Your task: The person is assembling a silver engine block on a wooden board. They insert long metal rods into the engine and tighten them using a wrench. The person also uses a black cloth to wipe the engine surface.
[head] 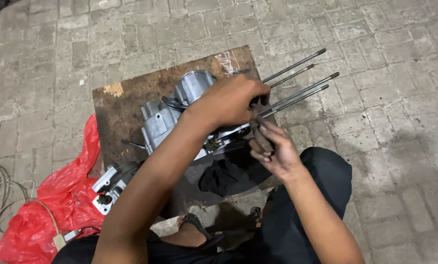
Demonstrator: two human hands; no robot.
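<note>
Right hand (270,146) nearest camera, fingers curled pinching base of long grey steel studs (297,83); studs run up-right from grey metal engine case (172,115) on rusty board (126,107). Left hand (229,100) clamps over stud roots, fingers closed.

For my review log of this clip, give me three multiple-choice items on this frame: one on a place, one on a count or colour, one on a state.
1. Where does the engine case lie?
A. on the board
B. on the red bag
C. on bare paving

2. How many long studs stick out of the case?
A. two
B. four
C. six

3. What is the left hand doing?
A. hanging free above the case
B. resting on the paving
C. set on the case at the foot of the studs

Answers:
1 A, the grey case sits on the rusty brown board.
2 B, four thin rods point up and right.
3 C, the left hand lies on the case where the studs start, with the right hand just below it.
</note>
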